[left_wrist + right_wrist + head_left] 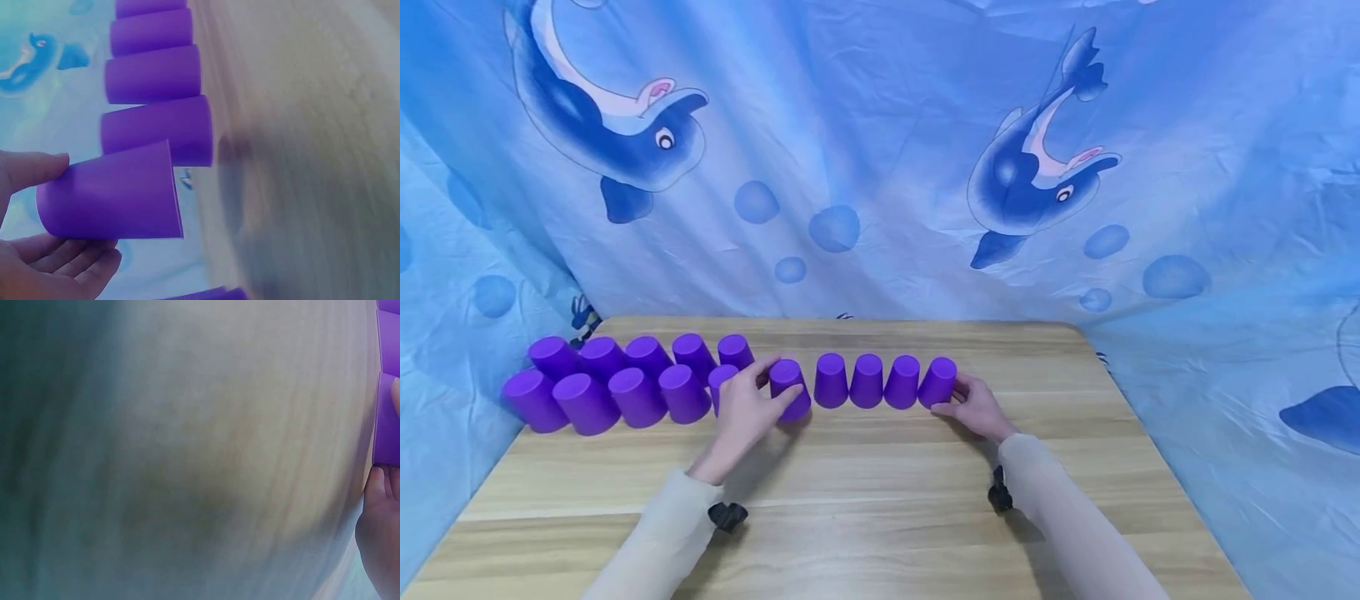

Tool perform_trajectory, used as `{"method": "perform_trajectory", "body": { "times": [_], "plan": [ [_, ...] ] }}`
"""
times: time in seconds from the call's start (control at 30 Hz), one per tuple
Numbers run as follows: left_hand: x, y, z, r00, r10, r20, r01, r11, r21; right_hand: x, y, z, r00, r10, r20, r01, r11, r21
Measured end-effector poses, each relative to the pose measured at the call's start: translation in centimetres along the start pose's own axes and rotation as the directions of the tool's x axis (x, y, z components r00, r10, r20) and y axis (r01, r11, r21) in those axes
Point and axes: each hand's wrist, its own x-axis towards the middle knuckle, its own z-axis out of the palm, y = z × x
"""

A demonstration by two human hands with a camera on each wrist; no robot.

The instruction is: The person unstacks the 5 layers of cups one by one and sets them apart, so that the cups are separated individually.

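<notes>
Left hand point(747, 407) clamped on a cup point(786, 379), right hand point(976, 407) clamped on the end cup point(937, 382), hands well apart. Head view: all cups purple, mouth down. End cup closes off the right side of a row of four point(867, 382); my left-hand cup is just left of that row, small gap between. Further left, a front row point(637, 398) of five and a back row point(647, 354) of five; last cup in front is partly hidden by my left hand. Everything's on the wood table point(880, 533), blue curtain point(887, 150) with dolphins behind it. Light sleeves point(658, 533) on me, black gadget point(727, 517) at each wrist. Left wrist view: thumb on one side of the cup, fingers on the other; it's tilted a bit against its neighbours, and a strip of curtain shows between its rim and the table, so it looks raised. Right wrist view: mostly blurred table; end cup is cut off at the right edge, thumb on its face, fingers at its side, more purple next to it.
</notes>
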Motion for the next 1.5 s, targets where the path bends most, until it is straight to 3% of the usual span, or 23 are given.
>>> {"method": "perform_trajectory", "body": {
  "times": [0.23,0.4,0.6,0.87,1.07,1.17,1.23,1.5],
  "plan": [
    [-2.0,0.2,-3.9,0.999,0.025,0.023,-0.026,0.998,0.065,0.2,0.0,0.1,1.0,0.0,0.025,0.0,1.0,0.013],
    [-3.1,-0.6,-7.4,0.997,-0.035,0.068,0.031,0.998,0.054,0.1,-0.3,0.2,1.0,-0.012,0.018,0.012,1.0,0.014],
    [-4.7,-3.4,-11.7,0.981,-0.166,0.096,0.163,0.986,0.044,0.0,-0.6,0.2,1.0,-0.015,0.025,0.015,1.0,0.007],
    [-6.0,-7.2,-15.6,0.966,-0.237,0.104,0.245,0.967,-0.069,0.0,-0.6,0.0,1.0,-0.011,0.016,0.011,1.0,-0.01],
    [-6.7,-9.4,-17.1,0.953,-0.297,0.054,0.294,0.954,0.055,-0.1,-0.6,-0.1,1.0,0.002,0.003,-0.002,1.0,-0.005],
    [-7.1,-10.4,-17.7,0.939,-0.345,0.005,0.342,0.933,0.117,-0.1,-0.6,0.0,1.0,-0.009,0.002,0.009,1.0,-0.003],
    [-7.2,-11.0,-18.1,0.922,-0.386,-0.031,0.387,0.916,0.11,-0.1,-0.5,0.0,1.0,-0.015,0.002,0.015,1.0,0.0],
    [-7.2,-12.6,-19.6,0.824,-0.524,-0.214,0.538,0.843,0.01,0.2,0.0,0.0,1.0,-0.002,-0.011,0.002,1.0,0.0]
  ]
}}
